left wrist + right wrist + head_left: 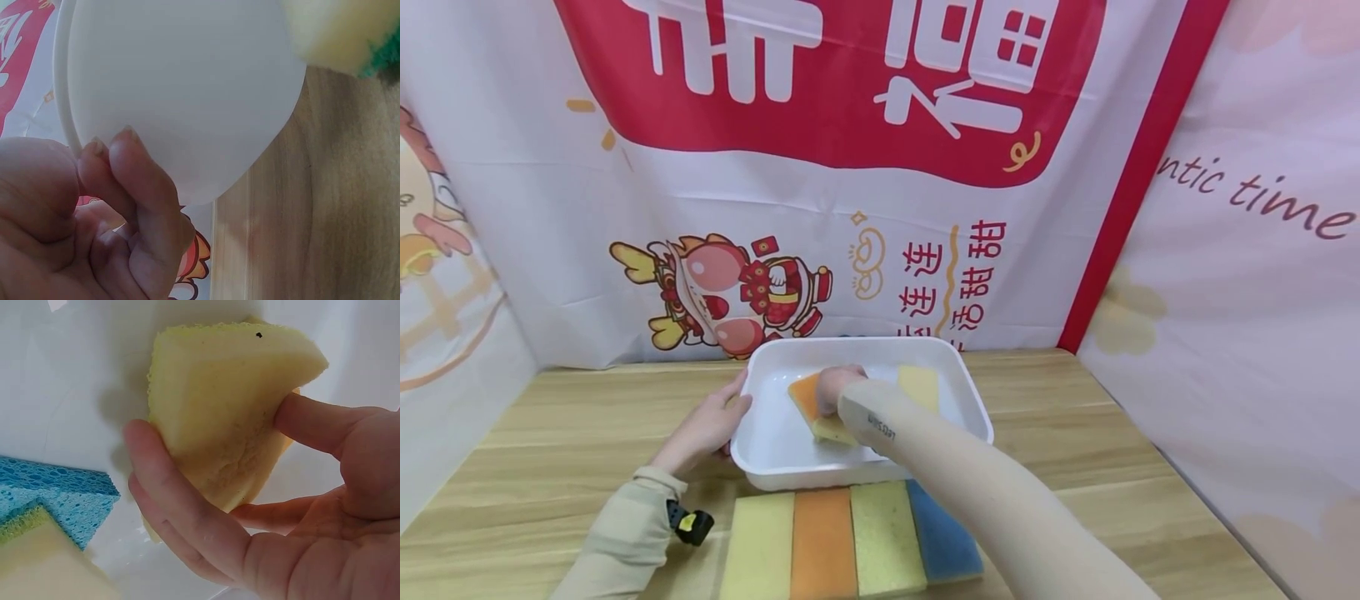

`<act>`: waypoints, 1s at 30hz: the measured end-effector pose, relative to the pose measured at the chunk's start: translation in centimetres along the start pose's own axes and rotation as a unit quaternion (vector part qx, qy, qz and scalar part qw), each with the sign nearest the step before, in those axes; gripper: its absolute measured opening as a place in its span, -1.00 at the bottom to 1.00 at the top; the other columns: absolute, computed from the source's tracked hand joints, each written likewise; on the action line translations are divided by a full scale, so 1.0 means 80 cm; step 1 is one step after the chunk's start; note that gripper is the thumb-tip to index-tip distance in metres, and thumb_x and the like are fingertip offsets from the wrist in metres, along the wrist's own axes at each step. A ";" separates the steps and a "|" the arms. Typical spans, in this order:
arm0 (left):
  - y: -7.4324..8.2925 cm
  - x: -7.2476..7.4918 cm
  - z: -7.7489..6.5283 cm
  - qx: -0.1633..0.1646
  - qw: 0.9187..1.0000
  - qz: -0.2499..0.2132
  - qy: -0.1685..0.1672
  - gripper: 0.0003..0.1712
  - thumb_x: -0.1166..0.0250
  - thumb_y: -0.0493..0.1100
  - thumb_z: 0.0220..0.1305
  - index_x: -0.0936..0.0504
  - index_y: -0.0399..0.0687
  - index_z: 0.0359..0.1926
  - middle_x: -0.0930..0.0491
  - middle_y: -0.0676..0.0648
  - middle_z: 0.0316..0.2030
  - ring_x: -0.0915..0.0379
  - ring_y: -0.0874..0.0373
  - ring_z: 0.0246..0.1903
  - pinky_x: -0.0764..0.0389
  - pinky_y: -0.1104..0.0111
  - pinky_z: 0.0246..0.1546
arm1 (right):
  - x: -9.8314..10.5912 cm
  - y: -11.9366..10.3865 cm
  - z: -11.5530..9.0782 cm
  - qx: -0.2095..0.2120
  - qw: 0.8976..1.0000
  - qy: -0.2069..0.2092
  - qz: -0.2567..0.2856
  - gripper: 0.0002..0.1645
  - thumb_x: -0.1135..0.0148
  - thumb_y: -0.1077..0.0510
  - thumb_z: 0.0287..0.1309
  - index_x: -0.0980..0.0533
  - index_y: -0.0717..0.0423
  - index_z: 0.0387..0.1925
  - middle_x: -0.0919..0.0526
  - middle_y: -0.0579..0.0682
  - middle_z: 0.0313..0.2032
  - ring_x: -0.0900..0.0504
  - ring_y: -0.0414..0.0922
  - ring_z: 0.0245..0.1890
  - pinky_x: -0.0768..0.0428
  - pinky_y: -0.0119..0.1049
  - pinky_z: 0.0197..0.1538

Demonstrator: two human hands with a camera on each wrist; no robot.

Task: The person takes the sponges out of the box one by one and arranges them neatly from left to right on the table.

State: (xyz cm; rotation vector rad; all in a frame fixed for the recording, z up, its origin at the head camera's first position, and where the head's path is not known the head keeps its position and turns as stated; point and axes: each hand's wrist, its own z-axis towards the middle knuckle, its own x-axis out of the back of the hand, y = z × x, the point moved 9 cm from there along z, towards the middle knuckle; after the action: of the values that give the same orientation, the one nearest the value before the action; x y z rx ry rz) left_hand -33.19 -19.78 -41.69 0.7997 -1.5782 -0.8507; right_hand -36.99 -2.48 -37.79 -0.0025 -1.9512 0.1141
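A white plastic basin (778, 437) stands on the wooden table. My left hand (711, 421) grips its left rim; in the left wrist view the thumb and fingers pinch the basin wall (187, 94). Inside the basin, my right hand (842, 387) holds a pale yellow sponge (219, 406), bent between thumb and fingers. An orange sponge (805, 393) shows beside that hand, mostly hidden behind it. Farther right in the basin lies another pale yellow sponge (919, 383). In the right wrist view it overlaps a blue sponge (62, 494).
In front of the basin, sponges lie side by side: pale yellow (758, 542), orange (823, 542), yellow (887, 537) and blue (943, 542). My right forearm crosses over the blue one. A printed cloth (820, 200) hangs close behind the basin.
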 end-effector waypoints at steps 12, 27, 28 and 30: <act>0.003 -0.001 0.000 -0.005 1.000 0.002 -0.001 -0.31 0.13 -0.01 0.59 0.16 0.10 0.58 -0.57 -0.25 -0.48 -0.45 0.07 -0.74 -0.60 0.17 -0.64 | -0.004 -0.005 0.015 0.036 0.997 0.003 -0.061 -0.74 -0.27 0.16 0.19 -0.60 0.13 -0.07 -0.58 -0.02 -0.25 -0.46 -0.08 -0.19 -0.42 -0.22 0.05; 0.002 -0.001 -0.002 0.007 1.000 0.001 0.000 -0.32 0.13 -0.01 0.59 0.16 0.10 0.58 -0.57 -0.26 -0.50 -0.42 0.10 -0.75 -0.60 0.17 -0.63 | -0.002 0.021 0.029 0.049 0.994 0.002 0.094 -0.61 -0.43 0.03 0.00 -0.55 0.11 -0.16 -0.53 -0.01 -0.27 -0.45 -0.09 -0.22 -0.44 -0.24 -0.08; 0.002 -0.001 -0.002 0.008 1.000 0.001 0.000 -0.32 0.13 0.00 0.59 0.16 0.10 0.58 -0.56 -0.25 -0.51 -0.41 0.10 -0.76 -0.60 0.18 -0.64 | -0.002 0.021 0.029 0.053 0.994 0.003 0.098 -0.61 -0.44 0.03 -0.03 -0.55 0.11 -0.18 -0.54 -0.01 -0.28 -0.46 -0.10 -0.23 -0.45 -0.25 -0.09; 0.002 0.000 -0.002 0.008 1.000 0.004 0.001 -0.31 0.13 0.00 0.59 0.16 0.09 0.58 -0.55 -0.26 -0.53 -0.39 0.11 -0.76 -0.59 0.19 -0.65 | 0.001 0.021 0.027 0.056 0.992 0.005 0.112 -0.61 -0.47 0.05 -0.06 -0.56 0.10 -0.20 -0.54 -0.02 -0.28 -0.47 -0.10 -0.24 -0.47 -0.24 -0.09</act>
State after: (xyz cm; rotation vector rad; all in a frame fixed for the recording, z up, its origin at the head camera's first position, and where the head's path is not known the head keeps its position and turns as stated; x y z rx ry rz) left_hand -33.00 -19.70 -41.53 0.8044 -1.5868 -0.8322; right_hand -39.11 -0.95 -38.62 -0.1480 -1.9272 0.3707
